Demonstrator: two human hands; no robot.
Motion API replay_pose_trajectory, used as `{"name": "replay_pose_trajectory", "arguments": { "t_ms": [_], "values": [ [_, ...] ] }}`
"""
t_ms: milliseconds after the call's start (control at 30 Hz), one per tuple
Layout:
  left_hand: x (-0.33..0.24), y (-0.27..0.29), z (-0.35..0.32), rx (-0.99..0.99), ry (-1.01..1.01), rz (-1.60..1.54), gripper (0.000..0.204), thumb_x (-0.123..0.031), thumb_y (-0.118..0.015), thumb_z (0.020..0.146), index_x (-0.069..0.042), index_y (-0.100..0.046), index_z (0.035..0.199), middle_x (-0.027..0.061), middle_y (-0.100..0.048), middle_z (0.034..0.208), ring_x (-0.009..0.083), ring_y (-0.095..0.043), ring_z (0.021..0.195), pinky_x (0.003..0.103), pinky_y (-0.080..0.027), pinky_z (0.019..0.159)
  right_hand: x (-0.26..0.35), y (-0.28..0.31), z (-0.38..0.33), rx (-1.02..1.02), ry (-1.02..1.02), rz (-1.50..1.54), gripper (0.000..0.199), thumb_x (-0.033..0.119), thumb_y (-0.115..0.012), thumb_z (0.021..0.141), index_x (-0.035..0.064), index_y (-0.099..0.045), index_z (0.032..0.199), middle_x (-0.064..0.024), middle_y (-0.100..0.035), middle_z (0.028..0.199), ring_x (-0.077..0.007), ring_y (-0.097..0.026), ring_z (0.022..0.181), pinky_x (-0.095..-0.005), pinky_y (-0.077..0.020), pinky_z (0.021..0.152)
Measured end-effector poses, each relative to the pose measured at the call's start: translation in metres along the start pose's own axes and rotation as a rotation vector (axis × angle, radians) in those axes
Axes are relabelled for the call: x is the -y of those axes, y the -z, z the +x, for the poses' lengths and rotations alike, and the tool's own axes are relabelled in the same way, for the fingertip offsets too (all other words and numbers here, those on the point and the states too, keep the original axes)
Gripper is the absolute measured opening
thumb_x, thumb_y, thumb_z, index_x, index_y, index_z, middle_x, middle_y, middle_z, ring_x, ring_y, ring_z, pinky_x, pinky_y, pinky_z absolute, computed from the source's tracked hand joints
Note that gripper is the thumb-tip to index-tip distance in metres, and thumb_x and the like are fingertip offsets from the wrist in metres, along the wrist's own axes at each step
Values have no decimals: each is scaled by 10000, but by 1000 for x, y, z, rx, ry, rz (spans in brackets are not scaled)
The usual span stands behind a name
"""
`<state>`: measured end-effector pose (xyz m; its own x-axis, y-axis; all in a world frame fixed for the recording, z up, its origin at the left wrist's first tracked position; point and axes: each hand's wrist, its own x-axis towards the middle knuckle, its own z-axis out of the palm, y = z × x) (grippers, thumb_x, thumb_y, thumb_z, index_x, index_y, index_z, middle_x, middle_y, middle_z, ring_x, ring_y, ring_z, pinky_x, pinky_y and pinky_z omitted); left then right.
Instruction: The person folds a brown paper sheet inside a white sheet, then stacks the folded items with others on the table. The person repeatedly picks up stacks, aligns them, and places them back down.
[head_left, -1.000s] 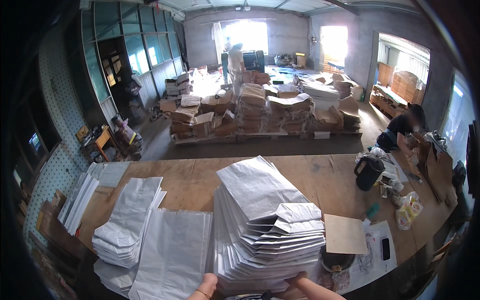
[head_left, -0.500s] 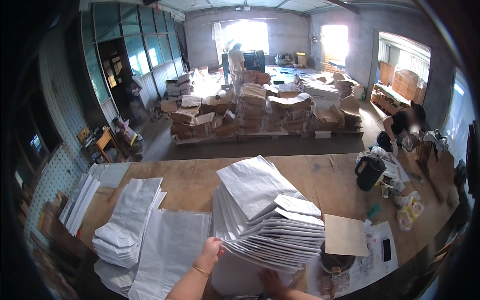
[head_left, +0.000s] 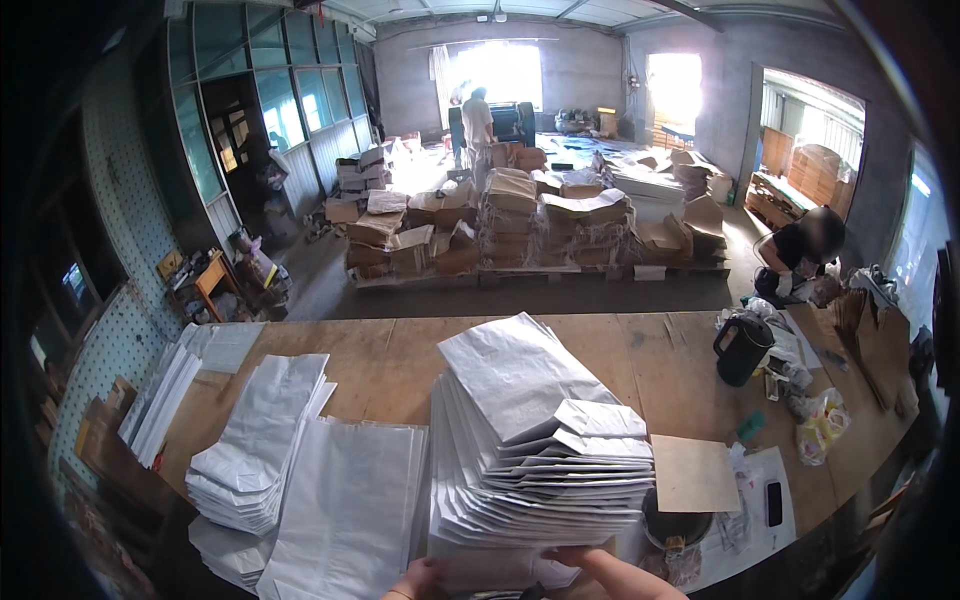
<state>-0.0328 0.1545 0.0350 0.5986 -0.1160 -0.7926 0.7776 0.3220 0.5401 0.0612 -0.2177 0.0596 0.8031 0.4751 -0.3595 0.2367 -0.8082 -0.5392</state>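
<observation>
A tall, fanned stack of white paper bags [head_left: 525, 440] stands on the wooden table [head_left: 640, 350] right in front of me. My left hand [head_left: 414, 580] is at the stack's near left corner, fingers curled on the lowest bags. The near right edge is gripped by my right hand [head_left: 592, 562], its forearm entering from the lower edge. Only small parts of both hands show at the bottom of the picture.
A flat white bag [head_left: 345, 500] and a lower pile of white bags [head_left: 255, 450] lie to the left. To the right are a brown card sheet [head_left: 695, 472], black jug [head_left: 742, 348] and phone [head_left: 773, 503]. A person [head_left: 808, 250] crouches beyond the table; another person [head_left: 477, 120] stands far back near pallets [head_left: 520, 220].
My left hand, which reached up the stack's left side half a second ago, has dropped back to the near edge. My right hand now shows at the near right edge.
</observation>
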Motion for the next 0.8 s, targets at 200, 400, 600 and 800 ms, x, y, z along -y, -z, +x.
{"name": "replay_pose_trajectory", "arguments": {
  "t_ms": [200,400,600,800],
  "values": [
    [-14,-60,28,-539,-41,430,214,-89,-482,807,6,-611,951,122,-587,733,210,-557,567,369,-385,410,-156,-119,-15,-305,-213,121,787,559,-523,762,74,-313,1345,-159,-263,1403,-288,-227,1296,-346,-185,1061],
    [-15,-29,7,-795,-192,452,194,-67,-459,771,54,-605,809,117,-562,685,206,-539,547,391,-352,408,-26,-5,-28,-152,-156,-113,814,630,-458,752,102,-309,1354,-159,-299,1386,-243,-257,1290,-315,-202,1059],
    [-66,-57,-7,-537,-316,485,173,-32,-438,749,45,-568,664,114,-553,620,214,-550,545,394,-387,434,-2,39,-126,61,158,739,426,327,-375,901,78,-471,1233,-150,-472,1251,-202,-432,1180,-277,-290,1005],
    [-159,-126,-27,-285,-453,89,91,-19,-424,803,-4,-470,879,110,-513,698,193,-518,510,305,-405,378,73,21,-77,182,-209,478,427,209,-402,884,46,-407,1277,-165,-444,1274,-216,-403,1206,-303,-320,995]
  ]
}}
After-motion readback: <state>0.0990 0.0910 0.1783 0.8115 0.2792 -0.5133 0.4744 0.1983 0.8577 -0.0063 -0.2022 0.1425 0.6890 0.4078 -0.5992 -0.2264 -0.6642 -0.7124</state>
